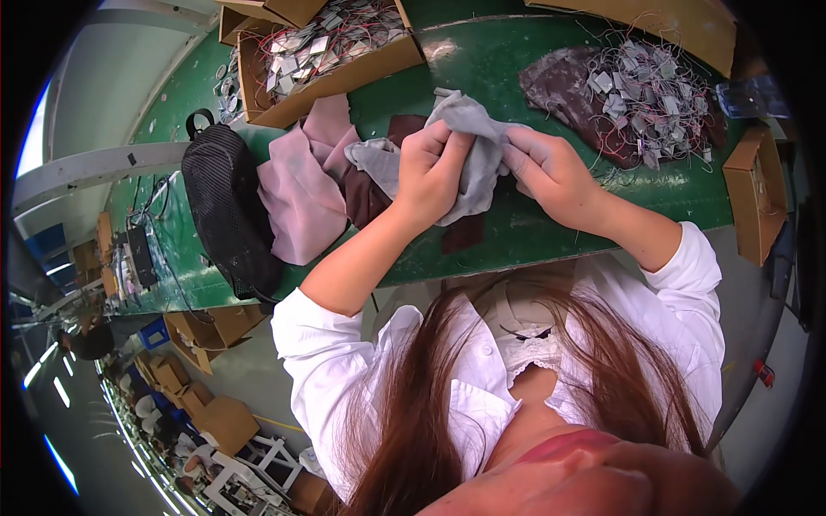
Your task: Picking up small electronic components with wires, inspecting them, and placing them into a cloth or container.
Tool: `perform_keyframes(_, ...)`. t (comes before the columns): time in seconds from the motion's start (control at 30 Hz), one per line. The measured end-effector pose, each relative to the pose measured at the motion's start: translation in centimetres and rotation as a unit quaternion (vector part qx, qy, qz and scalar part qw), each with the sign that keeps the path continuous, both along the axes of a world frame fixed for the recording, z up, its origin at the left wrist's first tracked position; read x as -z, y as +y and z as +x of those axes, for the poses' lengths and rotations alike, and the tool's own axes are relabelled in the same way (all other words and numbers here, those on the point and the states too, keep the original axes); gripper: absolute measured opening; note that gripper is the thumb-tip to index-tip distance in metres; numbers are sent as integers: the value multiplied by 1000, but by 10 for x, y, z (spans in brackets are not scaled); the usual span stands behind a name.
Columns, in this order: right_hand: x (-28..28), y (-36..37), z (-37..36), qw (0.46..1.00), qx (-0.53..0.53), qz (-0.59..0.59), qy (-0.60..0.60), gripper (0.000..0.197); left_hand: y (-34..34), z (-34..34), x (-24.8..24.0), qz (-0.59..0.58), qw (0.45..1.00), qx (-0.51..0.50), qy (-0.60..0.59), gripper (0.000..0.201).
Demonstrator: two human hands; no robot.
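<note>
A crumpled grey cloth (pixel 477 176) hangs between my two hands above the green table. My left hand (pixel 433 169) is closed on its left side, thumb and fingers pinched together. At its right edge my right hand (pixel 549 172) grips the cloth between thumb and fingers. Whether something small lies inside the folds is hidden. Beneath and left of my left hand lie a dark maroon cloth (pixel 365 196) and a pink cloth (pixel 301 193). A black mesh pouch (pixel 225 202) with a loop handle rests beside the pink cloth.
A cardboard box (pixel 348 82) full of small grey square parts with red wires stands at the back left. On the right, a pile of similar wired parts (pixel 650 103) lies on a dark cloth (pixel 559 82). An open cardboard box (pixel 755 193) stands at the table's right end.
</note>
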State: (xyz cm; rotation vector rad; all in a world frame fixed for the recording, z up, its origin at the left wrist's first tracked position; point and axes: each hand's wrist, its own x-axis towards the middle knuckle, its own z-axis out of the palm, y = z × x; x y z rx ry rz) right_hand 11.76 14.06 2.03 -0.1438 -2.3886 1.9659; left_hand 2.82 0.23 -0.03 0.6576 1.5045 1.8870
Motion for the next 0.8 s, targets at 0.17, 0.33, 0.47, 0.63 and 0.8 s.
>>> perform_keyframes(0.17, -7, 2, 0, 998, 11, -43, -33, 17, -2, -10, 6, -34, 998, -39, 39, 26)
perform_keyframes(0.33, -7, 10, 2, 989, 40, -130, -53, 19, -1, -25, 5, -104, 992, -75, -23, 33)
perform_keyframes(0.47, 0, 10, 1, 996, 25, -75, -49, 17, 1, -10, -2, 9, 999, 31, -16, 23)
perform_keyframes(0.63, 6, 10, -2, 1000, 12, 21, -2, 16, 2, -8, 6, -22, 998, 32, 46, 20)
perform_keyframes(0.8, -1, 7, -1, 1000, 8, -17, -6, 17, 1, -7, 7, 15, 1000, -6, 21, 15)
